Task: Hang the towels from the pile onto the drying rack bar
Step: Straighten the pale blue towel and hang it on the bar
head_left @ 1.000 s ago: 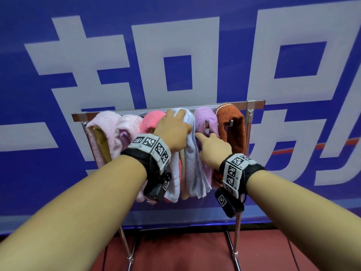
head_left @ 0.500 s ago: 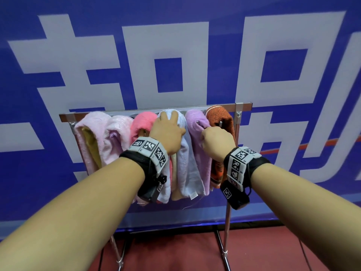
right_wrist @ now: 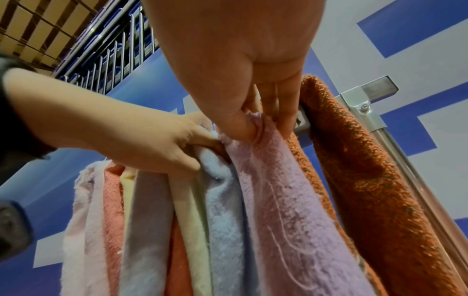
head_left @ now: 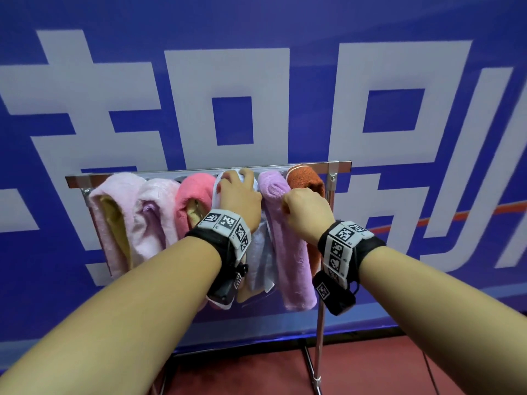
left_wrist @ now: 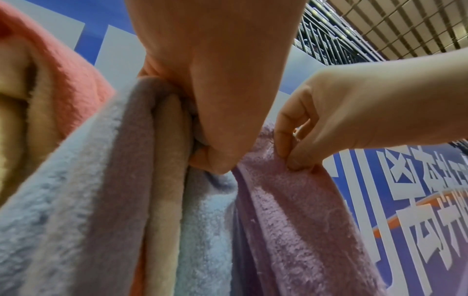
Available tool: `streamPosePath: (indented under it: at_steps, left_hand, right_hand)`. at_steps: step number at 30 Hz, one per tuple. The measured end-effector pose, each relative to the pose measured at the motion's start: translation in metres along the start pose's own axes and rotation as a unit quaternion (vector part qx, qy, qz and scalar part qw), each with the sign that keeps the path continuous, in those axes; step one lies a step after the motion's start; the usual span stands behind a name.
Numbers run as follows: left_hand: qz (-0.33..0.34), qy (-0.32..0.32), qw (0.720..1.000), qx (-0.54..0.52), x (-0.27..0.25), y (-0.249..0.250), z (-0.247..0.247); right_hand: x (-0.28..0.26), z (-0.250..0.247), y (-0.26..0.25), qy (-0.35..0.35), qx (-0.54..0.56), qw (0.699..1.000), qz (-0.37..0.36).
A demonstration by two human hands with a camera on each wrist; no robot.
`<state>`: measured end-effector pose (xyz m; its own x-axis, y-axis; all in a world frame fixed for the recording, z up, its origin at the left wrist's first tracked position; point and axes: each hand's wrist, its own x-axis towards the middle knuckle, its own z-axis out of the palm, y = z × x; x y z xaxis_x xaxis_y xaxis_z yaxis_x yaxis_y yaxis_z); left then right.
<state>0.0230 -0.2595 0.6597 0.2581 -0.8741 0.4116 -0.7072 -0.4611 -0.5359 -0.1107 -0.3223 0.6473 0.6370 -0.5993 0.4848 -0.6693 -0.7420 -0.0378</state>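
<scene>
Pinching the lilac towel (head_left: 288, 223) now, my right hand (head_left: 306, 215) has closed; left hand (head_left: 239, 195), at 9 o'clock, grips the pale blue towel (head_left: 258, 263).

The head camera looks forward and slightly down along both forearms at the rack bar (head_left: 199, 171) and the blue wall (head_left: 285, 29) behind it, from close by. Each wrist camera sits very near under its own hand and looks steeply up past the hanging towels to the ceiling. All three views share the purple towel (head_left: 285, 229) (left_wrist: 291, 210) (right_wrist: 283, 200), and each wrist view catches the other hand.
</scene>
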Motion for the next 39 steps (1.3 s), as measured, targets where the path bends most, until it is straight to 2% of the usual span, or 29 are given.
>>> streamPosePath:
  at_steps: [4, 8, 12, 15, 18, 24, 28, 32, 39]
  left_hand:
    - [0.026, 0.004, 1.0, -0.012, 0.003, -0.002, 0.0]
    - [0.056, 0.006, 0.993, -0.106, 0.001, -0.024, 0.002]
    - [0.028, 0.016, 0.96, -0.277, 0.0, -0.046, -0.002]
    - [0.015, 0.026, 0.943, -0.332, -0.002, -0.057, -0.002]
    - [0.002, 0.044, 0.946, -0.321, -0.007, -0.062, 0.006]
    - [-0.039, 0.083, 0.964, -0.248, -0.024, -0.066, 0.022]
    - [-0.047, 0.086, 0.977, -0.19, -0.029, -0.067, 0.028]
    - [-0.039, 0.06, 0.987, -0.145, -0.032, -0.06, 0.031]
    - [-0.049, 0.042, 0.991, -0.117, -0.03, -0.06, 0.026]
  right_hand:
    - [-0.004, 0.017, -0.006, 0.002, -0.018, 0.999, -0.026]
    - [-0.007, 0.031, -0.013, -0.036, -0.005, 0.999, -0.031]
    - [-0.01, 0.021, -0.026, -0.09, 0.008, 0.995, -0.033]
    - [-0.011, 0.015, -0.041, -0.104, 0.047, 0.992, -0.047]
    - [-0.01, 0.02, -0.061, -0.119, 0.116, 0.985, -0.049]
    - [-0.004, 0.045, -0.074, -0.137, 0.186, 0.973, 0.025]
    - [0.0, 0.056, -0.082, -0.145, 0.185, 0.971, 0.038]
    - [0.006, 0.063, -0.085, -0.097, 0.173, 0.979, 0.056]
    - [0.002, 0.058, -0.056, -0.044, 0.084, 0.992, 0.088]
